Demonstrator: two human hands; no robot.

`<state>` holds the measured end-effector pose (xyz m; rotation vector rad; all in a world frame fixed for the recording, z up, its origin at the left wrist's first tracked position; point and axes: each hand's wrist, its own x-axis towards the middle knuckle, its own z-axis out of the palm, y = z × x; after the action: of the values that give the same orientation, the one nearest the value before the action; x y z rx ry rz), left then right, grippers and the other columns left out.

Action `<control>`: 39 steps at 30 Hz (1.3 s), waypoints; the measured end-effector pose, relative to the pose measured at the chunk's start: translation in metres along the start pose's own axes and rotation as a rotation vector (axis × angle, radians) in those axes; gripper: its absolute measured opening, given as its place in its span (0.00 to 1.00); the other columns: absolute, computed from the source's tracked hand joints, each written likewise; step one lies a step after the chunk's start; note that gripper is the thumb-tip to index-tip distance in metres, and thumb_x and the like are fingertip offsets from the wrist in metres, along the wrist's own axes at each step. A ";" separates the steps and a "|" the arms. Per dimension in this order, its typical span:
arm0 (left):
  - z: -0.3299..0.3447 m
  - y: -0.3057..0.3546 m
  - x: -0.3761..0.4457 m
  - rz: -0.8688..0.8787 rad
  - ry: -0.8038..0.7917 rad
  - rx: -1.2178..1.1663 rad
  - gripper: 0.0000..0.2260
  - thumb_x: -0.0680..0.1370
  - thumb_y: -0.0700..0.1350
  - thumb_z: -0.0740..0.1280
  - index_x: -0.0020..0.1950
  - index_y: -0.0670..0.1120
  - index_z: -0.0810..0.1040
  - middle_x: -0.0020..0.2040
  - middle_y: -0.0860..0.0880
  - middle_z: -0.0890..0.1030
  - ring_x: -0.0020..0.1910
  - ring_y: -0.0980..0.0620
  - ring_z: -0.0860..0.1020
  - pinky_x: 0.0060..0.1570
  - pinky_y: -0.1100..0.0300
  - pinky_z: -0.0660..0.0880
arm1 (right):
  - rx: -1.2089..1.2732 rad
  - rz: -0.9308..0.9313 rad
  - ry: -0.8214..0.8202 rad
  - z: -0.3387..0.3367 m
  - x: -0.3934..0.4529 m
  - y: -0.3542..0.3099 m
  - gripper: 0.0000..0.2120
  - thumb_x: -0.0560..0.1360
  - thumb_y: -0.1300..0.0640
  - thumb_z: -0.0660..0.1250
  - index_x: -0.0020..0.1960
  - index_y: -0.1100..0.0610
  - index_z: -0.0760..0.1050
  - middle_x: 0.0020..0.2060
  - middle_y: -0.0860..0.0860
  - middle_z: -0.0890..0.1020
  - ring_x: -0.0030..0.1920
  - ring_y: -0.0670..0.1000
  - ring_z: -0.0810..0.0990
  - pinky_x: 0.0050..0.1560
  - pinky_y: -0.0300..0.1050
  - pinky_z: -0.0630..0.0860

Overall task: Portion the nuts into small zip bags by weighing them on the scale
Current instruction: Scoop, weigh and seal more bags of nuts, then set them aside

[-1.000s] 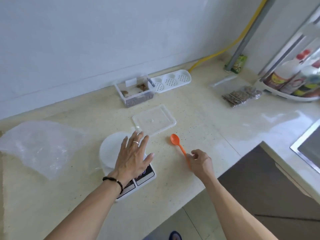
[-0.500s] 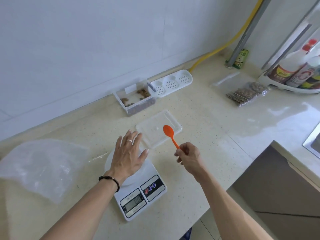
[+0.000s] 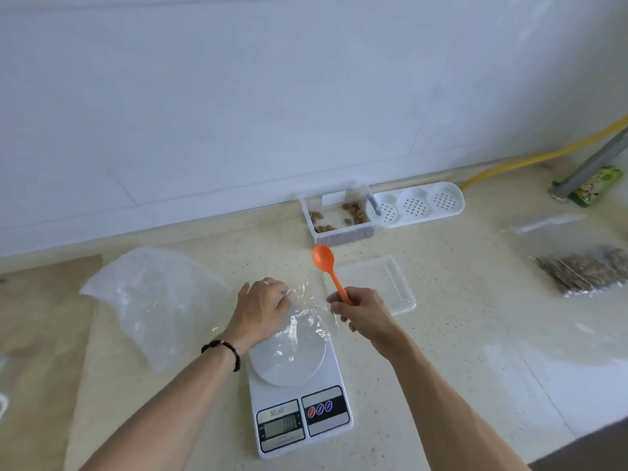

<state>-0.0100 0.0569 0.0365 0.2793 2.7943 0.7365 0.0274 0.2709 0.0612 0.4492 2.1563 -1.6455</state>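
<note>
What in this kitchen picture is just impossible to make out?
All in the head view:
- Scale display: digits too blurred to read.
- Left hand fingertips: curled under, hidden by the hand itself.
- Small clear bag: transparent, its edges and opening unclear.
- Orange spoon handle end: inside the right hand.
- Nuts in the clear container: too small to identify.

**My kitchen corner, nothing fancy**

I'm at a speckled cream countertop that fills the lower frame. Big white wall tiles take up the whole top half, lit soft and even. A yellow hose and a grey pipe run down at the far right edge.
</note>
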 end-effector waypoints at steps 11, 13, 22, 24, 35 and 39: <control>-0.055 0.045 0.018 -0.026 -0.172 -0.721 0.07 0.80 0.39 0.64 0.46 0.37 0.80 0.33 0.47 0.77 0.32 0.53 0.74 0.39 0.62 0.72 | -0.182 -0.157 -0.107 -0.050 -0.003 -0.072 0.07 0.75 0.60 0.69 0.53 0.56 0.80 0.37 0.52 0.86 0.32 0.42 0.75 0.30 0.30 0.69; -0.058 0.048 0.022 -0.019 -0.206 -0.710 0.06 0.80 0.40 0.65 0.49 0.39 0.80 0.33 0.49 0.78 0.32 0.53 0.75 0.38 0.63 0.73 | -0.237 -0.165 -0.088 -0.054 -0.004 -0.075 0.06 0.75 0.63 0.68 0.51 0.57 0.80 0.35 0.52 0.85 0.31 0.42 0.75 0.31 0.31 0.70; -0.071 0.029 0.029 0.026 -0.234 -0.586 0.10 0.82 0.44 0.61 0.43 0.46 0.79 0.28 0.52 0.68 0.29 0.54 0.64 0.32 0.62 0.64 | -0.227 -0.170 0.138 -0.062 -0.010 -0.083 0.06 0.75 0.68 0.64 0.44 0.60 0.77 0.32 0.56 0.80 0.27 0.44 0.75 0.32 0.37 0.75; -0.075 0.023 0.035 0.032 -0.197 -0.487 0.11 0.81 0.45 0.62 0.41 0.51 0.80 0.29 0.54 0.69 0.30 0.53 0.65 0.32 0.61 0.63 | -0.187 -0.163 0.158 -0.056 -0.012 -0.088 0.05 0.76 0.69 0.64 0.45 0.62 0.77 0.32 0.57 0.80 0.25 0.43 0.75 0.29 0.36 0.73; -0.049 0.059 0.025 0.301 0.000 0.066 0.59 0.60 0.70 0.72 0.78 0.51 0.42 0.75 0.48 0.60 0.76 0.51 0.53 0.76 0.44 0.45 | -0.120 -0.183 0.126 -0.016 -0.003 -0.105 0.03 0.75 0.66 0.66 0.48 0.62 0.78 0.30 0.56 0.83 0.25 0.47 0.76 0.26 0.34 0.70; -0.046 0.055 0.030 0.341 0.158 -0.114 0.46 0.62 0.62 0.73 0.73 0.52 0.53 0.62 0.52 0.69 0.65 0.54 0.66 0.73 0.50 0.55 | -0.061 -0.173 0.108 -0.015 0.005 -0.101 0.04 0.76 0.64 0.67 0.49 0.60 0.79 0.33 0.57 0.85 0.28 0.48 0.77 0.27 0.33 0.69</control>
<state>-0.0450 0.0904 0.0981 0.7179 2.8706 1.0296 -0.0266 0.2593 0.1476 0.3501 2.3769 -1.6747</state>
